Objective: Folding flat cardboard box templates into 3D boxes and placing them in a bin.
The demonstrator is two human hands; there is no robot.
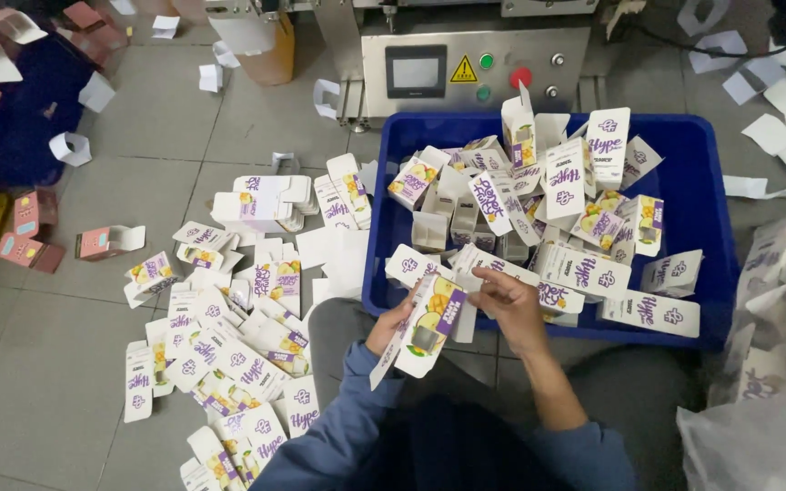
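Note:
My left hand (391,325) holds a flat white carton (428,327) printed with yellow fruit and purple lettering, tilted over my lap. My right hand (505,300) grips the carton's upper right edge, fingers curled on it. Both hands are at the near rim of a blue plastic crate (711,209) filled with several opened cartons of the same kind (564,182).
A heap of flattened cartons (229,345) lies on the grey tile floor at my left. A metal machine with a screen and buttons (475,68) stands behind the crate. Pink boxes (34,241) and paper scraps are scattered around. A clear plastic bag (766,391) sits at right.

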